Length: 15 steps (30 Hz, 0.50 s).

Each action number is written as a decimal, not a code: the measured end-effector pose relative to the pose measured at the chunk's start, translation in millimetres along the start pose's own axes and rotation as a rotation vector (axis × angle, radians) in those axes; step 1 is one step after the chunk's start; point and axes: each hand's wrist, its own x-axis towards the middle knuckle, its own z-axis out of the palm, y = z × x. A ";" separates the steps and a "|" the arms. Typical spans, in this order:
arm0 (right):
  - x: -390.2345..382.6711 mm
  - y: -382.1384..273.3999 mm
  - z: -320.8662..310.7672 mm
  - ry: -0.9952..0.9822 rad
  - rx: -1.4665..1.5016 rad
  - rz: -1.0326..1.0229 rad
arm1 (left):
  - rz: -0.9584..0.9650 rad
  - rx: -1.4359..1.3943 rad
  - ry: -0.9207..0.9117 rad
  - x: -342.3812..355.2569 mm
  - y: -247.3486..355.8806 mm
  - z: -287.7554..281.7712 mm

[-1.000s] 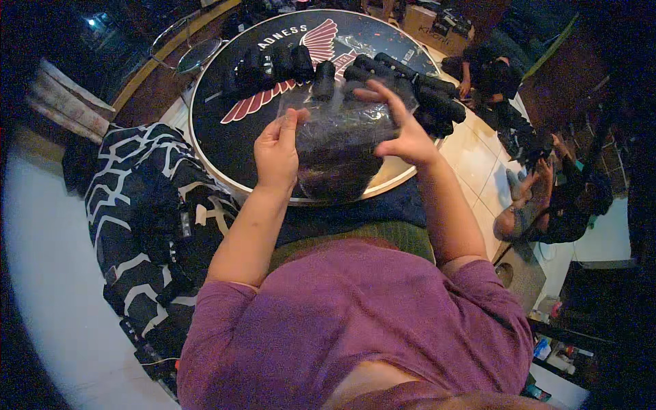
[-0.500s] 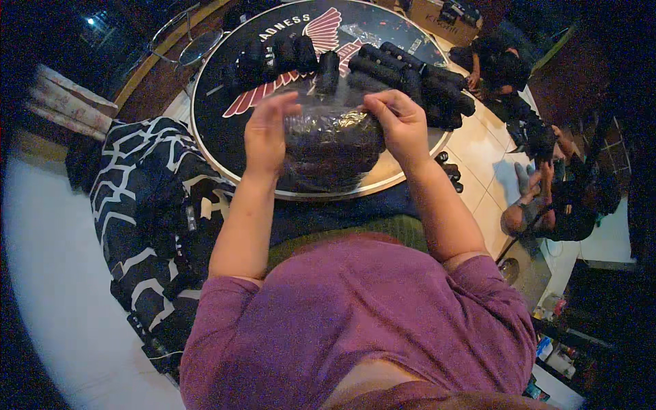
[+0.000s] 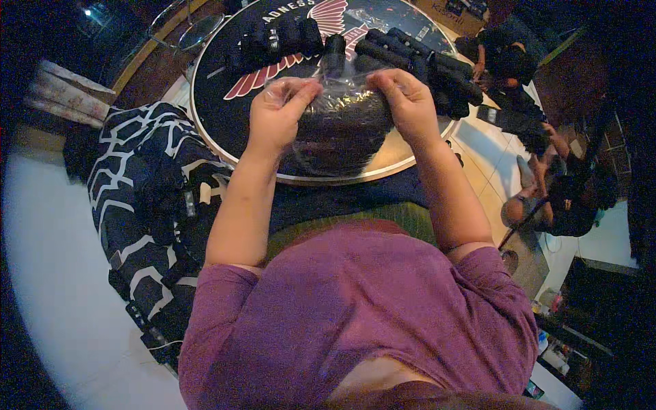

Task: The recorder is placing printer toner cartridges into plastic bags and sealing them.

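A clear plastic bag (image 3: 342,133) with dark contents is between my hands above the near edge of the round table. My left hand (image 3: 277,113) pinches the bag's upper left edge between thumb and fingers. At the upper right edge, my right hand (image 3: 412,113) grips the plastic the same way. The film stretches between both pinches and catches the light. What exactly lies inside the bag cannot be made out. Just beyond it a single black cylinder-shaped roll (image 3: 335,51) stands on the table.
Several black rolls (image 3: 280,37) lie at the table's far left, and more black rolls (image 3: 447,85) are piled at its right. The round table (image 3: 236,130) has a pale rim. Another person (image 3: 540,184) sits on the tiled floor at right. A black-and-white patterned cloth (image 3: 137,184) lies at left.
My left fingers, blurred and apart before, are now closed on the bag's edge. Both hands and the bag sit slightly farther up in the view.
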 end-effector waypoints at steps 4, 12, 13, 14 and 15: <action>-5.9 -17.5 1.2 0.274 -0.239 -0.279 | 0.058 -0.034 -0.015 3.7 -2.5 -2.2; -33.6 -47.3 29.2 -0.042 -0.839 -0.857 | 0.058 -0.097 -0.033 4.7 -12.8 -5.6; -28.2 -45.3 35.3 -0.071 -0.864 -0.805 | 0.060 -0.121 -0.022 4.4 -12.2 -4.6; -23.4 -45.7 37.5 -0.073 -0.866 -0.807 | 0.062 -0.144 -0.012 4.0 -11.5 -3.8; -18.5 -47.1 38.8 -0.155 -0.921 -0.773 | 0.063 -0.146 -0.011 3.8 -9.9 -3.1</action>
